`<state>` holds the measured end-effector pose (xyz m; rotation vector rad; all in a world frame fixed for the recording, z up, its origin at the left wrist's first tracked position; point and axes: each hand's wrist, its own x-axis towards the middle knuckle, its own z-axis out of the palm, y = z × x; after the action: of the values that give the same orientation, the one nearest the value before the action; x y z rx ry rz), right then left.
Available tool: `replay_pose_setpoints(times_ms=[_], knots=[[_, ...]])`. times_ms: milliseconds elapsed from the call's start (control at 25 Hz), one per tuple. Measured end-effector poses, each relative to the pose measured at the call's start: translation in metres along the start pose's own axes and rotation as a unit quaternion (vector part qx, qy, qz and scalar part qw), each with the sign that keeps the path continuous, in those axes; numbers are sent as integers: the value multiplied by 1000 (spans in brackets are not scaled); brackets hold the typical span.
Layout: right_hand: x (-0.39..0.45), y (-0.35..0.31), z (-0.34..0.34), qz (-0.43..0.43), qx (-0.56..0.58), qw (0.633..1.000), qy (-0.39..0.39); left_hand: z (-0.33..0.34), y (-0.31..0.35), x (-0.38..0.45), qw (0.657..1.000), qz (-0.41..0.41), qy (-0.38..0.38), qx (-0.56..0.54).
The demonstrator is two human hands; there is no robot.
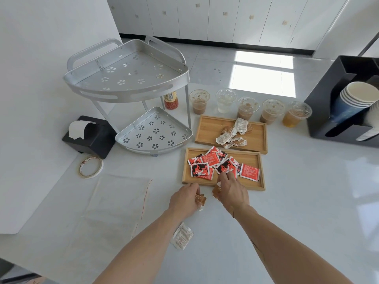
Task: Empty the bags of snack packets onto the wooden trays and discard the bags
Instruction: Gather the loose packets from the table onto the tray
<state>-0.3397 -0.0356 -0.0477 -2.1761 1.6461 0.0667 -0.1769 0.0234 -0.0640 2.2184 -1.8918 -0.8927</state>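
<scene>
To your right of the 2 wooden trays (254,160) the counter (307,191) lies bare. Behind them 5 lidded cups (248,108) block the way; the metal rack (143,111) crowds their left.

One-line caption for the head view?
Both hands gather stray brown packets beside the near tray of red packets.

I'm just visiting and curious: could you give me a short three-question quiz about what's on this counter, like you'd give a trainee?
1. True or false: the red packets lie on the nearer wooden tray.
2. How many lidded plastic cups stand behind the trays?
3. The left hand holds: A) a brown packet, B) a cup, C) the tape roll.

Key: 1 true; 2 five; 3 A.
</scene>
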Motion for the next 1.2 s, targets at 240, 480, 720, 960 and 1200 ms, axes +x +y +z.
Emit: replay_pose_setpoints(times_ms=[240,480,720,960,1200], knots=[[-10,12,-10,10,19,1000,-4,-8,-2,-1,995,-31,-23,-91],[-32,24,-21,41,37,996,-66,-24,-14,-19,987,-45,-65,-138],[-59,32,-17,55,82,984,-149,-33,-32,-50,980,-75,-109,-150],[-82,37,5,54,78,978,-184,-21,-46,-80,976,-95,-146,-132],[-101,38,18,65,82,978,-180,5,-36,-104,992,-112,-61,-19]])
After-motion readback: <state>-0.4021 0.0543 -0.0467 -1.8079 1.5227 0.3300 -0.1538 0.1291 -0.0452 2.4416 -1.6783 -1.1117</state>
